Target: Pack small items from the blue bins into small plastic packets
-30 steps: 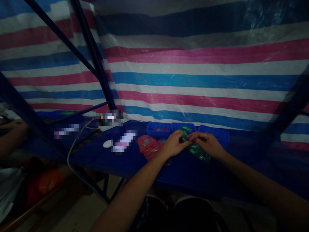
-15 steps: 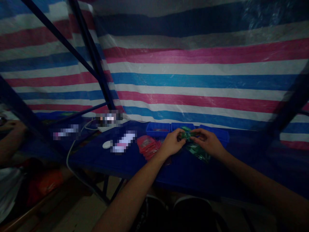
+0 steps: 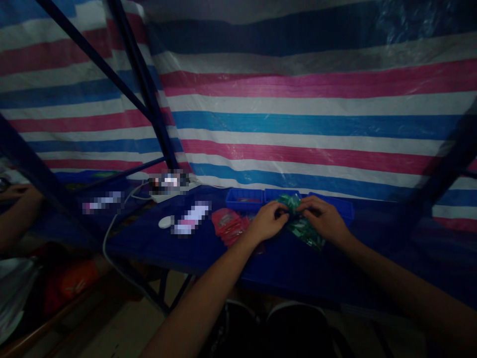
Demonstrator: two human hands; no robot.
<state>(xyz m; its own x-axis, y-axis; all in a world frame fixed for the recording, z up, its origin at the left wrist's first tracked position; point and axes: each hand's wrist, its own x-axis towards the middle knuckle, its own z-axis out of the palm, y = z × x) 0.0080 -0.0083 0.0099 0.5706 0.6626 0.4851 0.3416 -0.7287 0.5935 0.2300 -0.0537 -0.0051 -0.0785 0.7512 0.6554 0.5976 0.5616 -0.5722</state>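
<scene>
Between my hands is a crinkled green plastic packet (image 3: pixel 291 203), held up over the blue table. My left hand (image 3: pixel 271 219) pinches its left side with thumb and fingers. My right hand (image 3: pixel 322 218) pinches its right side the same way. Below and between them lie more green packets (image 3: pixel 306 232) on the table. To the left of my left hand, a fanned pile of red packets (image 3: pixel 228 226) lies flat, partly covered by my forearm. What the packets contain is too dark to make out.
Behind my hands stand blue trays: a left tray (image 3: pixel 244 200) with something thin inside, a middle one (image 3: pixel 270 193) and a right one (image 3: pixel 345 209). Left are a white round object (image 3: pixel 166 222), a power strip (image 3: pixel 175 193) and a cable (image 3: pixel 108 236). Another person's arm (image 3: pixel 22 214) is far left.
The green packet between my fingers has shifted and spread, with more of it showing above them. My hands stay in nearly the same place.
</scene>
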